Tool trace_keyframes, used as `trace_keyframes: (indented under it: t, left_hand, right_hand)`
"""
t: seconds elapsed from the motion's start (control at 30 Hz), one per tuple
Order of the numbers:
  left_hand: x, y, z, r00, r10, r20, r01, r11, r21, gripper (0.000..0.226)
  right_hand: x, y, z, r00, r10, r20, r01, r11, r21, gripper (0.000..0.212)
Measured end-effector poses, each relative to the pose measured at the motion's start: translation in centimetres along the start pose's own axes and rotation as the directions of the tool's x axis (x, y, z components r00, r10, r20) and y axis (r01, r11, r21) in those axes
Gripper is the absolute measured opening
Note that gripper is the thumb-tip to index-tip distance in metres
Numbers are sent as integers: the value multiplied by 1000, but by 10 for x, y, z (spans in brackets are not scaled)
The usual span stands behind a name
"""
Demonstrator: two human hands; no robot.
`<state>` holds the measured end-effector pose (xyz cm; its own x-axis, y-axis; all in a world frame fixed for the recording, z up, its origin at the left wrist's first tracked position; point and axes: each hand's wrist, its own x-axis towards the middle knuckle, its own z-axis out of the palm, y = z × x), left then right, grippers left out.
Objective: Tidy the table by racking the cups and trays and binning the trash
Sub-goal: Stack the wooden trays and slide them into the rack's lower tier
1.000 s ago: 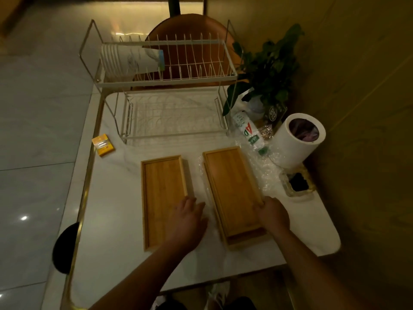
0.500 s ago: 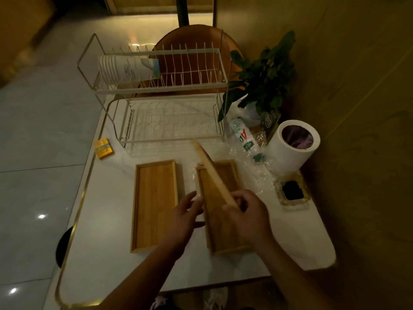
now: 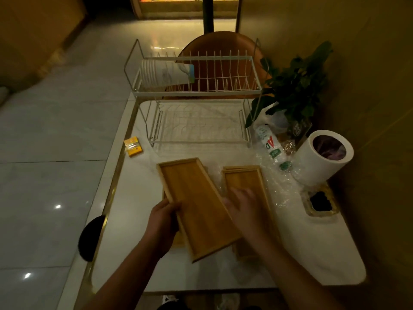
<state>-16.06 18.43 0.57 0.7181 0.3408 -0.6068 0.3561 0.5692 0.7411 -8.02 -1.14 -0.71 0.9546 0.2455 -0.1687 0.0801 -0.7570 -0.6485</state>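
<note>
Gripping tray [image 3: 199,209] by its left edge with left hand [image 3: 164,222]; right hand [image 3: 245,211] open, just right of grip. Beyond: bottle [image 3: 270,146] reading "AD".

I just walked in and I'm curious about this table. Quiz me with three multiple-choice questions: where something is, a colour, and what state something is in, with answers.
1. Where on the dish rack does the stack of paper cups lie?
A. lower tier
B. upper tier, left end
C. upper tier, right end

2. What colour is the small box near the left edge of the table?
A. yellow
B. blue
C. black

3. How is the wooden tray at the left hand?
A. flat on the table
B. standing in the rack
C. lifted, gripped by its edge

Answers: 1 B, the cups lie on their side on the top wires at the left. 2 A, its top is yellow. 3 C, the thumb lies over its rim and it is raised.
</note>
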Motion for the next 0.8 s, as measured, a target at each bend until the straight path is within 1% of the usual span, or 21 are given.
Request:
trace_keyframes:
  t: [0.03,0.1,0.13,0.17,0.23,0.27,0.33,0.43,0.5,0.53,0.63,0.67,0.8]
  left_hand:
    - [3,5,-7,1000,-28,13,28,1000,6,33]
    - [8,11,-18,998,-42,38,40,999,34,33]
    - [12,13,-23,999,-19,50,16,998,58,32]
    - [15,14,-27,998,24,59,-29,995,96,31]
    - [23,15,-34,990,137,26,-139,956,258,30]
    - [30,14,-37,981,192,-17,-171,911,374,32]
    - [43,15,-41,955,286,-84,-183,784,593,36]
    - [62,19,-48,933,356,-52,-185,599,779,36]
    - [73,19,-53,924,381,-21,-186,498,847,36]
    - [78,19,-56,922,386,-14,-181,465,867,36]
    - [87,14,-61,915,403,20,-177,358,917,34]
    - [90,13,-63,915,403,25,-172,335,926,34]
    - [97,7,-65,925,379,24,-148,301,942,35]
  right_hand:
    - [5,-3,2,994,49,97,-51,999,18,42]
    - [10,-13,14,962,88,260,-147,965,219,22]
    - [11,-18,22,952,94,292,-182,940,289,14]
    - [12,-21,30,950,109,294,-203,928,313,12]
    - [14,-23,48,949,153,277,-237,923,303,11]
    - [15,-25,55,949,170,267,-243,931,273,11]
    - [16,-29,67,950,191,245,-242,951,195,12]
    - [18,-34,79,970,189,155,-196,980,30,14]
    - [20,-37,85,981,176,85,-173,984,-35,17]
    - [20,-39,87,984,170,59,-166,984,-62,18]
    - [19,-39,96,986,165,32,-162,984,-76,20]
    - [17,-38,99,985,170,32,-167,983,-69,21]
    - [11,-33,108,983,182,14,-180,980,-83,21]
